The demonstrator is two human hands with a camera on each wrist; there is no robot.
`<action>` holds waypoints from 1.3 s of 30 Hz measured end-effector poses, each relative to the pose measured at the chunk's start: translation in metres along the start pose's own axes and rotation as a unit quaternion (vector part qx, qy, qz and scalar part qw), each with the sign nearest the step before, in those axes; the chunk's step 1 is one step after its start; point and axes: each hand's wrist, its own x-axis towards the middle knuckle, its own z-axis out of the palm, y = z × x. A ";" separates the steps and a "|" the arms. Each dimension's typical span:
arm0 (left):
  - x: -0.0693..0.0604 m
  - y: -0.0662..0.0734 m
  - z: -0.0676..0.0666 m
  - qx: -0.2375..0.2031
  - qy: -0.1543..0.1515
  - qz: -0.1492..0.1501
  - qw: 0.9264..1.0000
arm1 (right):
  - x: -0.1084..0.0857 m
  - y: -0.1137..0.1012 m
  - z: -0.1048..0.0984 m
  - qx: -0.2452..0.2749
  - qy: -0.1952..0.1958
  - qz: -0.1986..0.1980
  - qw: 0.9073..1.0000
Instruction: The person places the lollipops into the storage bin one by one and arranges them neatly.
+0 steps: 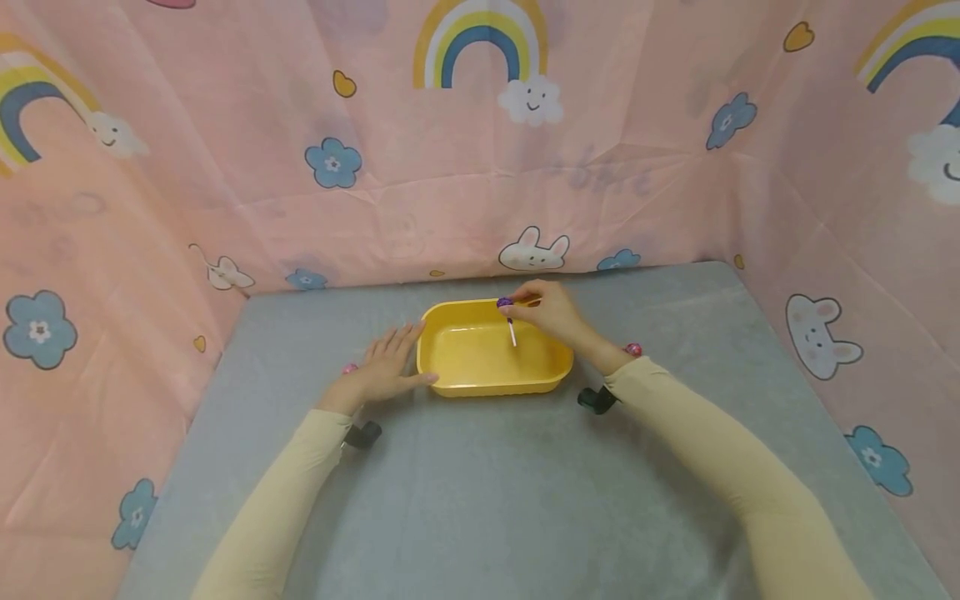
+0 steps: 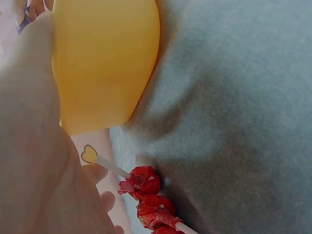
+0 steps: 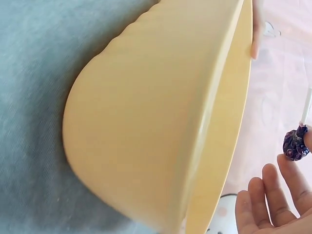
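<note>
A purple-wrapped lollipop [image 1: 505, 305] is pinched between the thumb and forefinger of my right hand [image 1: 557, 315], above the yellow basin [image 1: 495, 388]. Its white stick points down towards the basin. In the right wrist view the purple wrapper [image 3: 295, 144] shows at the fingertips, with the other fingers loosely spread. My left hand [image 1: 384, 367] has its fingers extended and touches the basin's left end. Beneath that hand, the left wrist view shows red-wrapped lollipops [image 2: 157, 211] lying together on the table; the hand mostly hides them in the head view.
Another red-pink lollipop [image 1: 633, 350] lies behind my right wrist, partly hidden. A grey cloth [image 1: 480, 500] covers the table. Pink patterned fabric [image 1: 450, 192] hangs at the back and both sides. Dark camera mounts [image 1: 596, 401] sit at both wrists.
</note>
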 end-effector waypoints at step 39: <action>0.000 0.001 0.001 -0.005 -0.005 0.003 1.000 | 0.019 -0.023 0.065 0.021 -0.007 -0.018 1.000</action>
